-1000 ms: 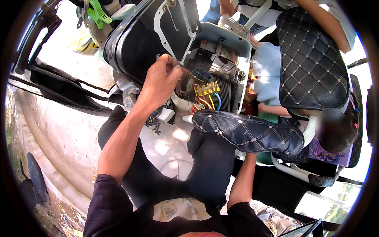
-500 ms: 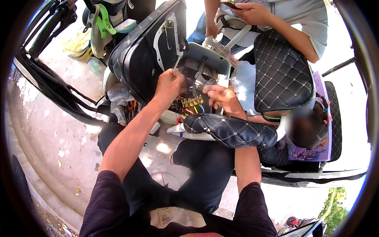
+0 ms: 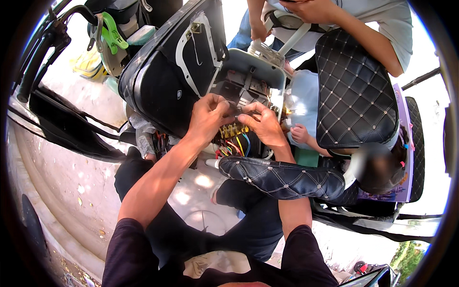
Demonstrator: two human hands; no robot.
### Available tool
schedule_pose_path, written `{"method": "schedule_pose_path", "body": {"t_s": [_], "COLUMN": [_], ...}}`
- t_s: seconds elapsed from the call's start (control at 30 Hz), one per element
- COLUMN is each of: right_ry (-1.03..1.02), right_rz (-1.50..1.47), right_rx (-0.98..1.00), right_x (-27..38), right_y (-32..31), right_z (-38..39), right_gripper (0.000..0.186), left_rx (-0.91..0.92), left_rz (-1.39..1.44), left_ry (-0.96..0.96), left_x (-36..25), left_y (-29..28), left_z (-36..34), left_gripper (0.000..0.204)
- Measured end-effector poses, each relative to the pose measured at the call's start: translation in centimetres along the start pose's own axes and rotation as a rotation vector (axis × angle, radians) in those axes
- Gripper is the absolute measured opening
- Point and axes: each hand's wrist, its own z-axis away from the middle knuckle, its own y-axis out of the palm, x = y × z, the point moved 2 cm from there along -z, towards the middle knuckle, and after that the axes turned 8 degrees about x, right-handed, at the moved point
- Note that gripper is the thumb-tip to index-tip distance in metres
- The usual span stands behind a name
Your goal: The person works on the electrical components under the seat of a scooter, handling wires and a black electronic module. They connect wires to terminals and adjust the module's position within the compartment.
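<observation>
My left hand (image 3: 209, 116) and my right hand (image 3: 259, 122) meet above the open grey compartment (image 3: 258, 67), fingertips pinched around a small dark item that I cannot make out. Just below them are a yellow terminal strip (image 3: 235, 130), several coloured wires (image 3: 239, 146) and a dark finned housing partly hidden by my right hand. A black padded lid (image 3: 153, 71) with a white bracket stands raised beside my left hand. A quilted black armrest (image 3: 282, 179) crosses over my right forearm.
A person (image 3: 373, 52) stands at upper right, holding a phone. Another person (image 3: 311, 88) sits by the quilted black seat (image 3: 356, 91), a hand near my right one. Green clamps (image 3: 112, 36) hang at upper left; handlebars (image 3: 45, 43) and a concrete step (image 3: 57, 201) line the left.
My right hand has risen from under the armrest to join my left at the compartment. My left hand has shifted right and down. The standing person's phone hand has come into view.
</observation>
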Motion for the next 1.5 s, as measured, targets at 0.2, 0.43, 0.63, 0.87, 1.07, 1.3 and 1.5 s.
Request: {"method": "schedule_pose_path", "body": {"t_s": [0.2, 0.43, 0.63, 0.87, 1.07, 1.3, 1.5], "right_ry": [0.073, -0.18, -0.297, -0.437, -0.358, -0.472, -0.534], "right_rz": [-0.055, 0.206, 0.412, 0.518, 0.195, -0.047, 0.087], "right_rx": [0.026, -0.057, -0.152, -0.214, -0.33, -0.483, -0.567], "right_x": [0.5, -0.1, 0.8, 1.6, 2.2, 2.6, 2.3], "right_y": [-0.1, -0.3, -0.4, -0.9, -1.4, -1.7, -1.9], "right_z": [0.2, -1.0, -1.5, -1.7, -1.6, -1.4, -0.9], "right_gripper": [0.04, 0.036, 0.031, 0.029, 0.032, 0.032, 0.032], "left_rx": [0.035, 0.047, 0.012, -0.023, 0.048, 0.115, 0.134], "left_rz": [-0.074, -0.671, -0.633, -0.963, -1.37, -1.758, -1.707], "left_ry": [0.048, 0.126, 0.431, 0.692, 1.042, 1.034, 1.068], "left_x": [-0.5, -2.3, -1.1, -2.7, -2.4, -1.4, -1.2], "left_y": [0.8, 0.9, 0.9, 2.4, 3.9, 3.3, 2.9], "left_z": [-0.2, -0.3, 0.7, 1.7, 1.8, 2.6, 3.1], "left_gripper": [0.015, 0.011, 0.006, 0.016, 0.029, 0.049, 0.052]}}
